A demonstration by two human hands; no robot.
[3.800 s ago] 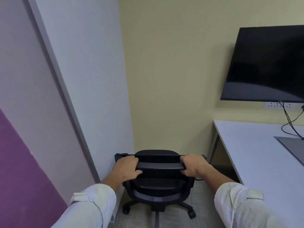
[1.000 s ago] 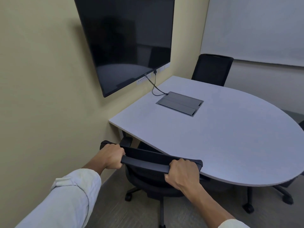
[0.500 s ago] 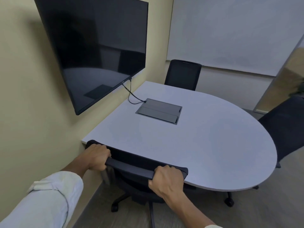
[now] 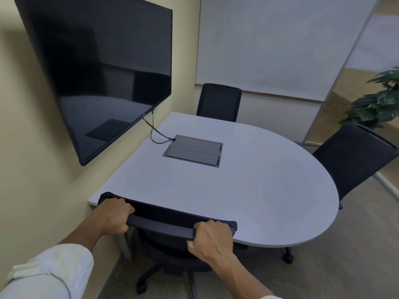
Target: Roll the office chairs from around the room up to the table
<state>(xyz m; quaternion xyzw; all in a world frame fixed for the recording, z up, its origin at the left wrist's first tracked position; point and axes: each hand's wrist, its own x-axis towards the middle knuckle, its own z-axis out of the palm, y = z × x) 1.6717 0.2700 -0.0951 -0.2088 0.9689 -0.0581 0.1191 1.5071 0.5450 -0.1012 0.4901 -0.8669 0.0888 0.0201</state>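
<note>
A black office chair (image 4: 166,231) is gripped at its backrest top by fingers (image 4: 127,209), seat tucked beneath the grey counter (image 4: 248,190). Beyond the fingers, a second black chair (image 4: 219,102) is set at the far edge, a third (image 4: 354,156) at the rounded right end.

Grey table (image 4: 248,190), flush cable hatch (image 4: 193,151)

White long sleeves, cuffs rolled back; left sleeve (image 4: 47,275) bunched at forearm, hands bare.
</note>
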